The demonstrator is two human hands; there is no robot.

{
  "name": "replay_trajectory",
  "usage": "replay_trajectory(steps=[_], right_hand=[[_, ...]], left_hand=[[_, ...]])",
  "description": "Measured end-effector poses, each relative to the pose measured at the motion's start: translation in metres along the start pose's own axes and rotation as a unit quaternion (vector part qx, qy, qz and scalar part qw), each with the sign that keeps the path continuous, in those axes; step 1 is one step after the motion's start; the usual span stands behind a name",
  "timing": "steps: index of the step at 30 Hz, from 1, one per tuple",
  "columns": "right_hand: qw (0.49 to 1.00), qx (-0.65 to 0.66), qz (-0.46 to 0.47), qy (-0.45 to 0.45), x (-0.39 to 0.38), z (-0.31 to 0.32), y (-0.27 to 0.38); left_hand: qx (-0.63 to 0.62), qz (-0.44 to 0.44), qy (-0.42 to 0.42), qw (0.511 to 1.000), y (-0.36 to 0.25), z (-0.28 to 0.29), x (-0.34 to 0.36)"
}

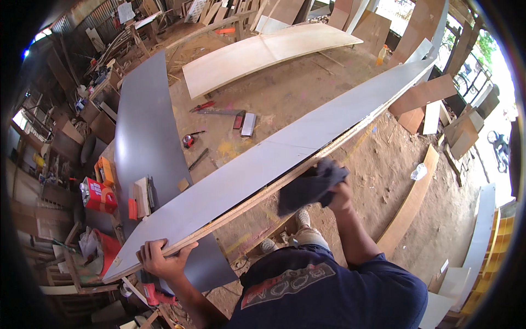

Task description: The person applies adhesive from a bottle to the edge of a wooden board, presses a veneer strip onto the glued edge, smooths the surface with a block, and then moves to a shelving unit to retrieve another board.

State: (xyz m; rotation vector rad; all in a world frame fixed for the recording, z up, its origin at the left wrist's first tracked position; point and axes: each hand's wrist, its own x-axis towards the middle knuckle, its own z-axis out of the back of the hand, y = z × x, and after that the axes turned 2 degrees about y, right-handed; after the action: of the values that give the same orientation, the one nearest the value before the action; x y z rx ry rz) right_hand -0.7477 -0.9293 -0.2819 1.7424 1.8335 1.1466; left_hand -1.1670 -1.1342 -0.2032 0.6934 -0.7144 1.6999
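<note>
A long board with a grey laminate face (257,162) slants across the bench in front of me, its raw wooden edge toward my body. A dark strip of gap or shadow runs between the grey sheet and that edge near the middle. My left hand (164,259) grips the board's near left end, fingers over the top and thumb along the edge. In my right hand (341,196) is a bunched dark cloth (304,189), slightly blurred, hanging at the board's edge near its middle.
On the work surface lie a tape measure (189,141), red-handled pliers (204,106) and a white block (248,125). A dark grey sheet (145,120) and a red can (98,194) are at left. A pale curved panel (268,52) lies beyond; a wooden strip (411,200) is at right.
</note>
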Motion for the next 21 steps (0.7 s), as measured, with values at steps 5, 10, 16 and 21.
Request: replay_trajectory(steps=[5,10,16,21], right_hand=[[0.979,0.089,0.019,-0.185,-0.041,0.07,0.019],[0.967,0.044,-0.034,-0.247,-0.033,0.004,0.064],[0.953,-0.046,-0.043,-0.297,-0.024,-0.007,0.07],[0.948,0.018,-0.099,-0.303,-0.047,0.015,0.047]], left_hand=[[-0.003,-0.033,0.015,0.999,0.0,0.001,-0.021],[-0.012,-0.069,0.074,0.995,0.003,0.005,-0.048],[-0.015,-0.116,0.162,0.98,-0.006,0.014,-0.079],[-0.097,-0.169,0.246,0.95,-0.017,-0.009,-0.097]])
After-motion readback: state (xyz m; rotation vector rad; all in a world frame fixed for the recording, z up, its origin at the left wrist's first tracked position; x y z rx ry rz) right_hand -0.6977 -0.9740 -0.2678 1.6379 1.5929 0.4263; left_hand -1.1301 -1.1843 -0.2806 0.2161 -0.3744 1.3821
